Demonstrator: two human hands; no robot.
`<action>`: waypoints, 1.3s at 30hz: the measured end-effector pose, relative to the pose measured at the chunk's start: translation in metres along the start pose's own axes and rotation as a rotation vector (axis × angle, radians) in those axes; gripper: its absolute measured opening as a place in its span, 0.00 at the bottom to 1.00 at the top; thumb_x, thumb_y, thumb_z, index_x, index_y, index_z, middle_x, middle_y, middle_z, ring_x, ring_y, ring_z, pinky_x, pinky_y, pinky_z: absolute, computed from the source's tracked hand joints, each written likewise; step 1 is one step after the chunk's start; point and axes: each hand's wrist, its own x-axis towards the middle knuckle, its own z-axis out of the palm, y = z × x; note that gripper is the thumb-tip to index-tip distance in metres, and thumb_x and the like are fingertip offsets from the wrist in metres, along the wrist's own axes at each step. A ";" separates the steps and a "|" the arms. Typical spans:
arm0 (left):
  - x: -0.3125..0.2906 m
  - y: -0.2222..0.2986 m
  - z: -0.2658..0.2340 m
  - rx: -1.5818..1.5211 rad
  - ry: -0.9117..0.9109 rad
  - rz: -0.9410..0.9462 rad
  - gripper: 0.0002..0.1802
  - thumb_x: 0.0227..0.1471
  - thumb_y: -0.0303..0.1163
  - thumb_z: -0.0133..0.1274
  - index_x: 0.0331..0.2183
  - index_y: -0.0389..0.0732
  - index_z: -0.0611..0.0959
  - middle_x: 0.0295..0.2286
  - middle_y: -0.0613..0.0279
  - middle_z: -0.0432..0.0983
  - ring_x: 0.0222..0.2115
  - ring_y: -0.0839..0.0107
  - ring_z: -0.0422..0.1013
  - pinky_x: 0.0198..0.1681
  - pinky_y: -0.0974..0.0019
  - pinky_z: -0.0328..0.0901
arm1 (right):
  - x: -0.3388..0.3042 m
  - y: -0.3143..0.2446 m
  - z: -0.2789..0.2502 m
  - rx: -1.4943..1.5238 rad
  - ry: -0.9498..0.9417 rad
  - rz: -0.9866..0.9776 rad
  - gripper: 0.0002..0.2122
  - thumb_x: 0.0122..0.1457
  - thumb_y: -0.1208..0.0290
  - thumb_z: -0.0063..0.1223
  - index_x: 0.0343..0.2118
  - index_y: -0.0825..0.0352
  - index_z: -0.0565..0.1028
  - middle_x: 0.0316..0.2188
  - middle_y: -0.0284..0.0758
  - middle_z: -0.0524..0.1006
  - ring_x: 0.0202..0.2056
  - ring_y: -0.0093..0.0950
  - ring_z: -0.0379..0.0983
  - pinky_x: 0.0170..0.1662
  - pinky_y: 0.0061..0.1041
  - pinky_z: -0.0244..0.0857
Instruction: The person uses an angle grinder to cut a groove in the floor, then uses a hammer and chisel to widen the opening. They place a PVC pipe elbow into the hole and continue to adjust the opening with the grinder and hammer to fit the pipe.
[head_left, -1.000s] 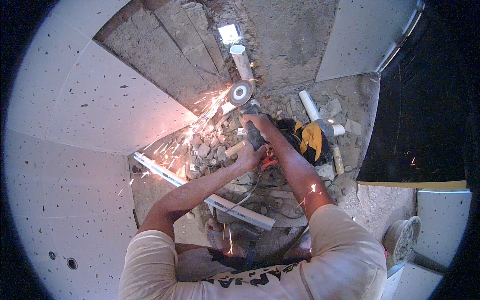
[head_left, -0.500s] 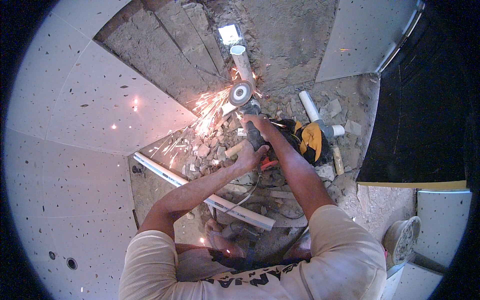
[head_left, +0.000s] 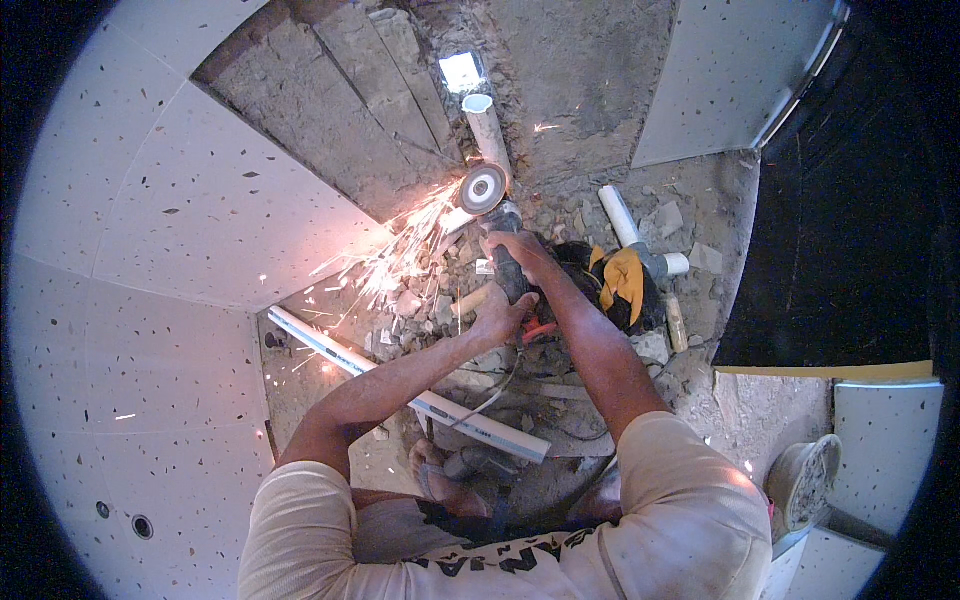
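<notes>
My left hand and my right hand are both wrapped around one black grinder, and its one round disc is by the low end of one dirty white pipe, throwing sparks left. One long white pipe runs under my left arm with tiny writing on it, and my shirt has big dark letters.

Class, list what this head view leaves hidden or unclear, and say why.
All in the head view:
Where the disc meets material: hidden by the disc itself and sparks.
Left hand: fingertips hidden behind the grinder.
Middle of the long white pipe: behind the left forearm.
Black panel's right side: lost in the picture's dark rim.
</notes>
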 end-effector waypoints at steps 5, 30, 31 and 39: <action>0.003 -0.024 0.000 0.072 0.010 -0.009 0.22 0.58 0.36 0.55 0.49 0.35 0.70 0.37 0.54 0.76 0.37 0.64 0.73 0.42 0.58 0.68 | -0.006 -0.016 0.013 0.139 0.045 0.288 0.10 0.48 0.63 0.60 0.27 0.66 0.80 0.24 0.32 0.79 0.24 0.24 0.74 0.30 0.27 0.67; -0.045 0.016 -0.011 -0.021 -0.098 -0.009 0.38 0.45 0.37 0.66 0.53 0.36 0.65 0.40 0.53 0.76 0.41 0.59 0.73 0.47 0.57 0.68 | -0.065 -0.068 0.042 0.137 0.148 0.270 0.11 0.47 0.62 0.60 0.27 0.65 0.77 0.23 0.33 0.75 0.20 0.26 0.71 0.26 0.26 0.65; -0.047 0.005 -0.012 -0.059 -0.130 0.014 0.40 0.43 0.37 0.67 0.53 0.36 0.64 0.41 0.53 0.76 0.42 0.58 0.73 0.48 0.57 0.68 | -0.068 -0.073 0.046 0.139 0.159 0.300 0.11 0.47 0.62 0.60 0.27 0.65 0.77 0.23 0.33 0.75 0.20 0.26 0.71 0.26 0.26 0.65; -0.104 0.057 -0.034 0.330 -0.120 -0.190 0.41 0.38 0.32 0.67 0.52 0.34 0.64 0.43 0.45 0.74 0.46 0.44 0.71 0.51 0.52 0.66 | -0.111 -0.088 0.078 0.224 0.119 0.392 0.10 0.48 0.63 0.60 0.28 0.64 0.76 0.20 0.32 0.75 0.20 0.25 0.72 0.23 0.28 0.65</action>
